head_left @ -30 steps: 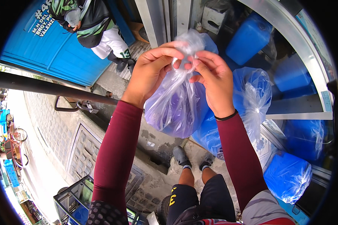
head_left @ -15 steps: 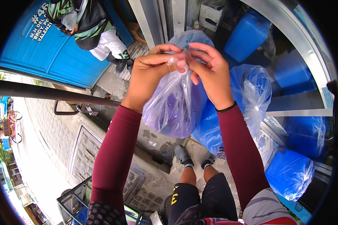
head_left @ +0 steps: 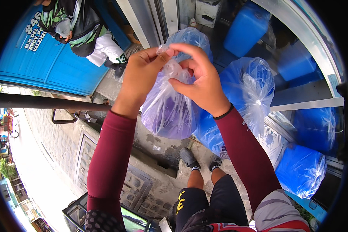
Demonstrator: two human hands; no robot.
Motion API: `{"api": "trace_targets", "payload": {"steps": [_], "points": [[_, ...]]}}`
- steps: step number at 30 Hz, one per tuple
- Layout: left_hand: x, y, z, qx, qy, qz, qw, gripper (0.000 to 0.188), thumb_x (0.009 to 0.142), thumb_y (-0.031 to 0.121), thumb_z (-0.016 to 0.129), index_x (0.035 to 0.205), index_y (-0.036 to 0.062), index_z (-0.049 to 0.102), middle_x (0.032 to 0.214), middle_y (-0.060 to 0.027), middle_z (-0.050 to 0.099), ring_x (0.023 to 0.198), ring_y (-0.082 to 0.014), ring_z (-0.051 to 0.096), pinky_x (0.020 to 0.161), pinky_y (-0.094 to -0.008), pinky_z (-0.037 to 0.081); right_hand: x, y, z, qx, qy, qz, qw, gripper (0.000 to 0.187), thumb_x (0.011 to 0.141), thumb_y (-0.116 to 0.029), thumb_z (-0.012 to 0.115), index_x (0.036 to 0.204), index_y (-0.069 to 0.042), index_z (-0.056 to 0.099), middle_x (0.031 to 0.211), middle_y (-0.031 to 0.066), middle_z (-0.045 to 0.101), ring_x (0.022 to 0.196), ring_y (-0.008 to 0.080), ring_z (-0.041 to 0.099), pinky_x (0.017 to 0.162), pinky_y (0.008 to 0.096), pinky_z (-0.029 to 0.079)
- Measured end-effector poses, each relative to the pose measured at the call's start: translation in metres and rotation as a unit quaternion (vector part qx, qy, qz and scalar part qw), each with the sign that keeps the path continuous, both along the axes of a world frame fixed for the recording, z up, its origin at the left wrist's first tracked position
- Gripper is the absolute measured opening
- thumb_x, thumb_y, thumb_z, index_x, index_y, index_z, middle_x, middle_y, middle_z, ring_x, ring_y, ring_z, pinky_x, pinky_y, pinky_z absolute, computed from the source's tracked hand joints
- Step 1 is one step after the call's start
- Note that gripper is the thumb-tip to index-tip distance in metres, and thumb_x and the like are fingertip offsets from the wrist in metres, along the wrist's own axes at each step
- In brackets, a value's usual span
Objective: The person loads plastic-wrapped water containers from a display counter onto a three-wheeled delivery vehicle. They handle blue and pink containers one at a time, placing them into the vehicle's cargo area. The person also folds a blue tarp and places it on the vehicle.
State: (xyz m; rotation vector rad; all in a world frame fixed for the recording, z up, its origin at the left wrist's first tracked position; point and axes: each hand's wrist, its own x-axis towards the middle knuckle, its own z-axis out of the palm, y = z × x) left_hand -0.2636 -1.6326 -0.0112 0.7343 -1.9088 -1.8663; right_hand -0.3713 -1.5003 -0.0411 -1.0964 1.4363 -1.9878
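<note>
A clear plastic bag point(head_left: 170, 112) with something purple in it hangs in front of me, its neck gathered and twisted at the top. My left hand point(head_left: 143, 69) pinches the tip of that neck between thumb and fingers. Around the right side of the neck curves my right hand point(head_left: 199, 79), thumb and fingers apart. Its index fingertip reaches the left thumb at the top, and its thumb lies against or just before the gathered plastic. Behind my hands is another clear-wrapped bluish bundle point(head_left: 191, 40).
Large blue containers in clear plastic stand to the right: a knotted one point(head_left: 239, 85) and a lower one point(head_left: 297, 170). Another blue container point(head_left: 247, 29) is behind glass. A dark rail point(head_left: 46, 102) crosses at left. A person point(head_left: 85, 34) holding a clear cup stands at upper left.
My right hand has opened from its pinch at the neck, its thumb moving down and away from the fingers. The left hand still pinches the tip. Both hands and the bag have shifted slightly left.
</note>
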Motion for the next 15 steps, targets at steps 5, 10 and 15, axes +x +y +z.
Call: {"api": "trace_targets", "payload": {"steps": [5,10,15], "points": [[0.003,-0.018,-0.015,-0.115,0.025,0.047,0.992,0.025,0.094,0.024,0.070,0.107,0.0045,0.076,0.099,0.0038,0.070,0.087,-0.0034,0.055,0.079,-0.0224,0.041,-0.003,0.013,-0.004,-0.001,0.203,-0.092,0.975,0.015,0.084,0.002,0.074,0.096,-0.005,0.078,0.106,0.0091,0.072,0.093,0.0163,0.068,0.075,0.0264,0.054],[0.015,-0.040,-0.077,-0.238,0.041,0.038,0.970,0.020,0.092,0.019,0.073,0.108,0.0065,0.076,0.116,-0.0091,0.064,0.106,-0.0160,0.059,0.083,-0.0248,0.048,0.002,0.068,-0.010,0.071,0.345,-0.069,0.933,0.017,0.080,-0.002,0.075,0.096,-0.006,0.077,0.104,0.0059,0.073,0.097,0.0249,0.064,0.080,0.0343,0.052],[0.029,0.037,-0.021,-0.451,0.023,0.154,0.879,0.040,0.102,0.024,0.055,0.137,0.0045,0.054,0.134,-0.0127,0.058,0.119,-0.0226,0.056,0.101,-0.0368,0.044,-0.039,0.249,0.019,0.107,0.320,-0.195,0.921,0.024,0.081,0.001,0.070,0.105,-0.002,0.073,0.108,0.0119,0.070,0.087,0.0207,0.064,0.072,0.0300,0.050]]}}
